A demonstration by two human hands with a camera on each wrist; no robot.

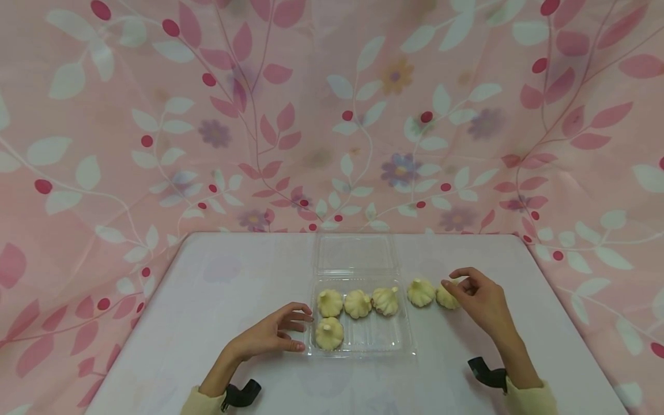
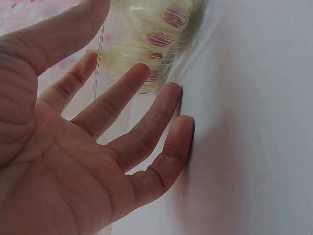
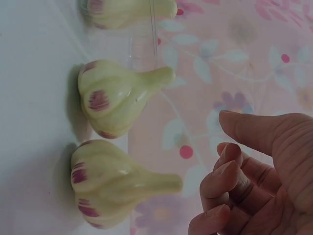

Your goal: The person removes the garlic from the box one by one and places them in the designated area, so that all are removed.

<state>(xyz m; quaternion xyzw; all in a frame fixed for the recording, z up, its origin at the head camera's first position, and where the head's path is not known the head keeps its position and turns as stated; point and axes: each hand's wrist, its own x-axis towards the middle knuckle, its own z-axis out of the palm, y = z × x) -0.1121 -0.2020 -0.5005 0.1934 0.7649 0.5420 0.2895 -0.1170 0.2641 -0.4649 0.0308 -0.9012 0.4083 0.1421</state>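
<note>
A clear plastic clamshell box (image 1: 373, 337) lies with its lid (image 1: 356, 253) folded back. Several pale garlic bulbs (image 1: 358, 304) sit inside, mostly along the far side, with one at the near left. My left hand (image 1: 272, 332) is beside the box's left edge, fingers spread and loosely bent, holding nothing. Outside, to the right, stand two more bulbs: one close to the box (image 1: 421, 293) and another (image 1: 447, 295) partly hidden by my right hand (image 1: 482, 300). In the right wrist view that farther bulb (image 3: 105, 185) stands on its base, apart from my loosely bent fingers.
The white tabletop (image 1: 223, 288) extends around the box. A pink floral cloth (image 1: 311, 144) hangs behind it. Black curved wrist pieces (image 1: 242, 395) sit at both sleeves, close to the table's near part.
</note>
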